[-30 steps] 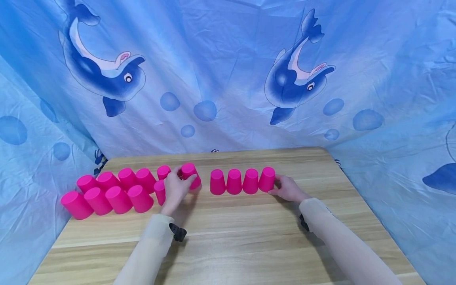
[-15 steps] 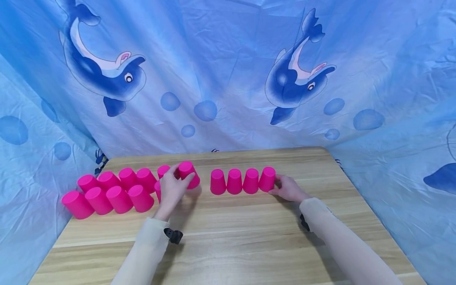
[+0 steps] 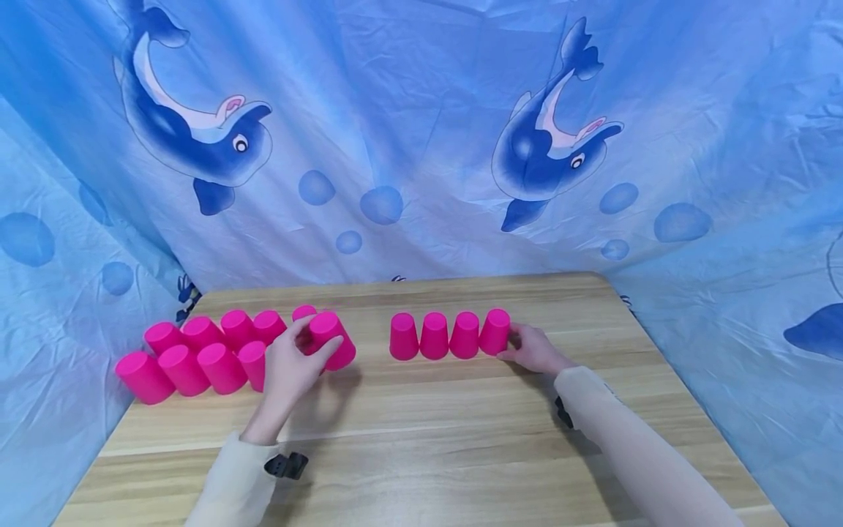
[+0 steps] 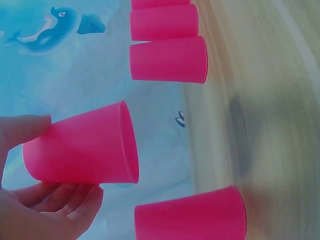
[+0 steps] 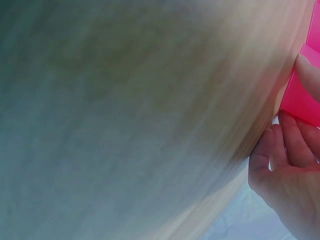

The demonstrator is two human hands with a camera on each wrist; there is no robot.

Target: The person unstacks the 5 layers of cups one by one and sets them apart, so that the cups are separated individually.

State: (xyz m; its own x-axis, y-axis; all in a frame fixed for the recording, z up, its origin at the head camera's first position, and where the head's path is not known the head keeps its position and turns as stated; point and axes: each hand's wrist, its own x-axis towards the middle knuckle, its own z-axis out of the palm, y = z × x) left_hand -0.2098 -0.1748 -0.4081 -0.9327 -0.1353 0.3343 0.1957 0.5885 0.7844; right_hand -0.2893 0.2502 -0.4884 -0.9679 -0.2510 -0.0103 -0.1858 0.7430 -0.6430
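In the head view my left hand (image 3: 287, 366) grips an upside-down pink plastic cup (image 3: 334, 345) between thumb and fingers. The left wrist view shows this held cup (image 4: 82, 150) lifted off the tabletop, its wide rim facing down to the wood. At the right end of a short row of matching cups (image 3: 433, 337), my right hand (image 3: 535, 349) holds the end cup (image 3: 495, 333), which stands mouth down. Thumb and fingers lie on both sides of that end cup (image 5: 305, 100) in the right wrist view, where it is partly cut off.
Two rows of upside-down pink cups (image 3: 220, 368) stand at the left of the wooden table (image 3: 421, 454); my left hand hides some of them. A blue curtain (image 3: 408, 132) with dolphins hangs close behind the table's back edge and at both sides.
My left hand has lifted its cup and carried it left and toward me, away from the short row. The right hand stays at the end cup.
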